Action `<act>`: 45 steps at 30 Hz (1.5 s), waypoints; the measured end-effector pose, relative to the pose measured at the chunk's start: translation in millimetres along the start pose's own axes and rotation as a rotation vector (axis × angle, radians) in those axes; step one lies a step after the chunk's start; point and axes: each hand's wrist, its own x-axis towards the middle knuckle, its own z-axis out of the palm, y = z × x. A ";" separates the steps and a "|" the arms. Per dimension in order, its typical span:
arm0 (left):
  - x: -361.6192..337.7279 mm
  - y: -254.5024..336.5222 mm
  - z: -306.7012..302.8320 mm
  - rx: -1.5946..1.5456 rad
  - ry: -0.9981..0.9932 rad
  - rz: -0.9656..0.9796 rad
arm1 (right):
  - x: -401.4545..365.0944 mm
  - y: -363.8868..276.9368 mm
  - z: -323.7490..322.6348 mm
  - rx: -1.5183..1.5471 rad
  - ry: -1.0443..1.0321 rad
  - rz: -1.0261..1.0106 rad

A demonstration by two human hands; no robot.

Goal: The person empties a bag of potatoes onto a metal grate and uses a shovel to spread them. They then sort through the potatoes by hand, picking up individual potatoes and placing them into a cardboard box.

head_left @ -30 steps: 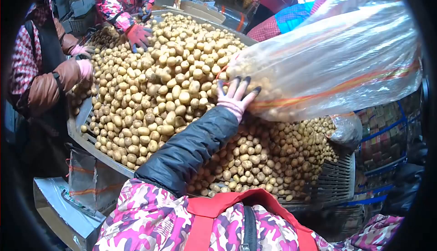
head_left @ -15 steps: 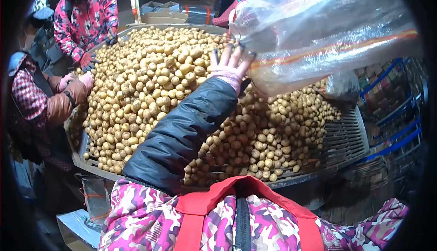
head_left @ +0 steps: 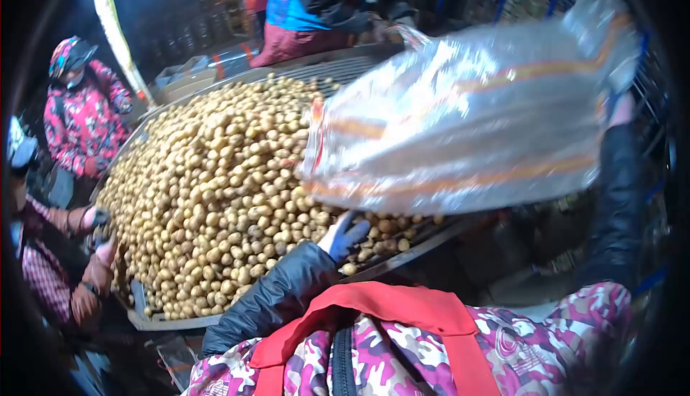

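A large clear plastic sack (head_left: pixel 460 130) with orange stripes stretches across the right half of the view, its near end over the potatoes (head_left: pixel 215 180). My right hand (head_left: pixel 622 110), far out at the right, grips the sack's other end; its fingers are partly hidden by the plastic. Low at the front edge of the heap, just beneath the sack, my left hand (head_left: pixel 346 236) rests by the potatoes. Its blue-tipped glove shows the thumb and fingers apart, with nothing seen in them. Black sleeve covers reach up both my forearms.
The potatoes lie on a metal-rimmed slatted table (head_left: pixel 424 241). At its left edge a co-worker in checkered sleeves (head_left: pixel 50 281) has hands by the heap; behind stands another in a pink patterned jacket (head_left: pixel 83 123). A person in blue and maroon (head_left: pixel 291 19) is at the far side.
My left hand has come off the sack and down to the table's front edge. The sack has swung lower and flatter, and my right hand now shows at its end. The view has turned right.
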 end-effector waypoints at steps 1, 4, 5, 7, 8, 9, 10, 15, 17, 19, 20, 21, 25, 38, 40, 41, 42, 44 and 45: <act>7.4 -13.5 13.0 -0.089 -0.108 -0.066 | -35.9 31.5 -22.2 0.017 0.024 0.121; 17.4 -2.1 47.4 -0.192 -0.175 -0.110 | -174.4 126.0 -74.7 0.127 0.042 0.641; 32.5 -14.9 48.3 -0.067 -0.221 -0.052 | -230.2 154.7 -91.1 0.168 0.039 0.836; 42.4 13.4 67.2 0.143 -0.354 0.106 | -353.1 188.9 -128.0 0.253 0.015 1.223; 38.0 31.7 84.4 0.146 -0.406 0.089 | -394.4 166.9 -119.0 0.313 -0.028 1.331; 33.9 45.1 101.1 0.246 -0.487 0.193 | -427.6 138.4 -110.3 0.373 -0.097 1.406; 31.0 51.8 117.5 0.339 -0.561 0.305 | -447.6 111.0 -108.1 0.422 -0.160 1.458; 24.8 50.3 189.7 0.427 -0.490 0.386 | -451.7 2.4 -109.2 0.484 -0.578 1.408; 21.0 50.9 204.0 0.112 -0.422 0.169 | -425.6 -12.9 -125.8 0.454 -0.713 1.293; 33.1 48.1 207.1 0.290 -0.614 0.123 | -399.0 -19.5 -144.3 0.398 -0.833 1.167; 39.5 42.8 211.6 0.406 -0.670 0.214 | -386.3 -19.9 -154.7 0.370 -0.871 1.111; 51.2 41.1 231.9 0.510 -0.746 0.475 | -374.8 -19.4 -164.3 0.351 -0.921 1.053; 99.1 4.4 302.2 0.624 -0.812 0.544 | -331.8 -2.1 -238.0 0.250 -0.907 0.880; 200.2 -50.0 652.7 0.578 -0.866 0.305 | -361.2 147.6 -455.8 0.526 -0.112 0.902; 197.1 -75.7 684.8 0.581 -0.873 0.385 | -384.2 140.1 -475.5 0.588 0.015 1.021; 200.4 -86.7 701.2 0.582 -0.934 0.304 | -395.0 138.2 -491.5 0.589 0.094 1.065; 203.8 -97.8 717.8 0.587 -0.991 0.221 | -406.4 136.8 -508.3 0.579 0.191 1.095; 191.5 -95.6 757.3 0.662 -1.048 0.600 | -436.8 136.5 -561.0 0.545 0.431 1.148; 184.9 -92.1 782.0 0.730 -1.080 0.778 | -452.1 136.2 -587.3 0.523 0.552 1.163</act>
